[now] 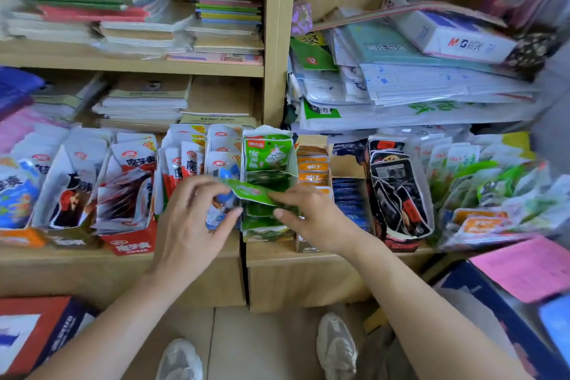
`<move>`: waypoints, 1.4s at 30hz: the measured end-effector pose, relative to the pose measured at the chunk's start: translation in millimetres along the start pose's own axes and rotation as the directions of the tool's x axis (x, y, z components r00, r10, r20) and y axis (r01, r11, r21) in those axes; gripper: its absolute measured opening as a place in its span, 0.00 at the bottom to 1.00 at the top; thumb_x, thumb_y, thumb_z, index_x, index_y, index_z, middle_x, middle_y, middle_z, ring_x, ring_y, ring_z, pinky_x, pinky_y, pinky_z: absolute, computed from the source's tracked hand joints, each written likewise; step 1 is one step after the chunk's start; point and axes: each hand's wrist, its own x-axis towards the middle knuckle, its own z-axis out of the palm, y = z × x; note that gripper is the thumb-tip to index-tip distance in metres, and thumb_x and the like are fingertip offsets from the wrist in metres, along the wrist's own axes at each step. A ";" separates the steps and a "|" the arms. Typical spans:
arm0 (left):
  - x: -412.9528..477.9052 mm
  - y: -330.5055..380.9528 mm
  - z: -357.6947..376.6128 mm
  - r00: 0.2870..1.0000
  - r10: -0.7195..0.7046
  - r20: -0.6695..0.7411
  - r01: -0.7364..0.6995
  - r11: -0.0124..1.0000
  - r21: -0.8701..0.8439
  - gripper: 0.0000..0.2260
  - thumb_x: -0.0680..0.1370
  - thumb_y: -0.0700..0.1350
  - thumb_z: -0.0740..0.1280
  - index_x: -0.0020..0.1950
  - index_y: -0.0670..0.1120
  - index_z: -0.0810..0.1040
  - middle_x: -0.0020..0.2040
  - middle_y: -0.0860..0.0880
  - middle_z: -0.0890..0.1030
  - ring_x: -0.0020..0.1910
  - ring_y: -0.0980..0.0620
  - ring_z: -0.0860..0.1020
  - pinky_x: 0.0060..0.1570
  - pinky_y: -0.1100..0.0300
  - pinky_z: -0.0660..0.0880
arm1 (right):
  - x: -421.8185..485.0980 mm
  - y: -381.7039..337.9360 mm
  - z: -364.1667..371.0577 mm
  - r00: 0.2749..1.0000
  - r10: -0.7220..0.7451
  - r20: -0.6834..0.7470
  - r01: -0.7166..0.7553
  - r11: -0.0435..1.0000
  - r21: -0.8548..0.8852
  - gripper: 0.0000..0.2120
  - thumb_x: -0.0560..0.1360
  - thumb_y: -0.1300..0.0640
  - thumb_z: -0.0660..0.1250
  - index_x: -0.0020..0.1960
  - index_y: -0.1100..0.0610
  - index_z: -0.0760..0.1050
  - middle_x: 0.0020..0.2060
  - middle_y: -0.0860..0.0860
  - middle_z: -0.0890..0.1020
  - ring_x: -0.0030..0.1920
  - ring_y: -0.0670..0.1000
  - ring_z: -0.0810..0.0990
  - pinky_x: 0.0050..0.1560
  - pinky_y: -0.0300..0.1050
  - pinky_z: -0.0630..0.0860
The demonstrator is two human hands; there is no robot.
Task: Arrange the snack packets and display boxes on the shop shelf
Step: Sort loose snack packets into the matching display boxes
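Pale wooden shelving (132,63) is filling pretty much the whole view — an upright post (279,40) splitting it into two bays. Stacks of notebooks (145,31) are sitting on the upper boards, and a pale tiled floor (243,345) is showing below, everything looking evenly, softly lit.

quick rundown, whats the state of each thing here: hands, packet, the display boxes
left hand, pinches the left end of the green packet
right hand, grips the green packet's right end
green packet, held up over the green display box
green display box, open-topped, partly filled with green packets
red display box, open, crammed with packets
black display box, open, packets standing inside
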 end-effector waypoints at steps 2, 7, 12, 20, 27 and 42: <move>5.3 -2.7 1.6 0.998 -0.045 0.041 0.045 0.999 0.004 0.22 0.69 0.37 0.79 0.61 0.41 0.79 0.58 0.47 0.77 0.52 0.43 0.79 0.57 0.54 0.74 | -7.0 0.0 1.1 0.998 0.020 0.054 -0.023 0.998 0.061 0.18 0.82 0.48 0.62 0.69 0.54 0.76 0.61 0.50 0.81 0.63 0.50 0.76 0.64 0.53 0.73; 26.4 -11.4 6.5 0.990 0.138 0.026 -0.139 0.990 0.034 0.08 0.76 0.44 0.70 0.52 0.45 0.86 0.50 0.50 0.85 0.55 0.44 0.79 0.59 0.50 0.73 | -29.1 4.7 -10.0 0.996 0.088 -0.016 -0.084 0.981 0.175 0.17 0.81 0.52 0.66 0.69 0.50 0.76 0.64 0.46 0.79 0.64 0.44 0.75 0.61 0.37 0.72; 40.5 0.7 22.3 0.992 0.126 -0.027 -0.128 0.972 -0.198 0.08 0.78 0.45 0.68 0.51 0.43 0.86 0.48 0.49 0.85 0.48 0.48 0.83 0.50 0.47 0.78 | -60.0 40.8 -23.1 0.946 0.169 -0.278 -0.165 0.986 0.035 0.19 0.76 0.57 0.71 0.67 0.53 0.78 0.59 0.48 0.82 0.58 0.48 0.79 0.59 0.49 0.79; 75.2 0.7 34.5 0.937 0.349 -0.005 -0.349 0.936 -0.042 0.07 0.78 0.40 0.70 0.50 0.48 0.88 0.40 0.49 0.83 0.39 0.48 0.79 0.38 0.56 0.71 | -67.2 63.8 -21.9 0.918 0.153 -0.365 -0.232 0.955 -0.183 0.25 0.72 0.61 0.76 0.68 0.57 0.76 0.65 0.53 0.77 0.66 0.61 0.71 0.66 0.55 0.70; 71.7 23.4 59.5 0.847 -0.001 0.532 -0.027 0.999 0.044 0.09 0.76 0.54 0.73 0.55 0.58 0.85 0.47 0.61 0.84 0.46 0.57 0.81 0.40 0.62 0.71 | -38.6 56.2 -26.5 0.903 0.047 -0.428 -0.124 0.980 -0.156 0.23 0.73 0.59 0.75 0.67 0.57 0.77 0.63 0.51 0.79 0.63 0.56 0.75 0.63 0.52 0.75; 45.2 35.1 57.3 0.671 0.227 0.706 -0.246 0.966 -0.076 0.37 0.69 0.75 0.60 0.74 0.59 0.71 0.69 0.63 0.72 0.68 0.58 0.66 0.65 0.56 0.67 | -76.5 52.0 -33.4 0.974 -0.185 -0.131 0.165 0.974 -0.153 0.08 0.73 0.60 0.76 0.51 0.54 0.85 0.43 0.44 0.84 0.44 0.45 0.81 0.46 0.46 0.80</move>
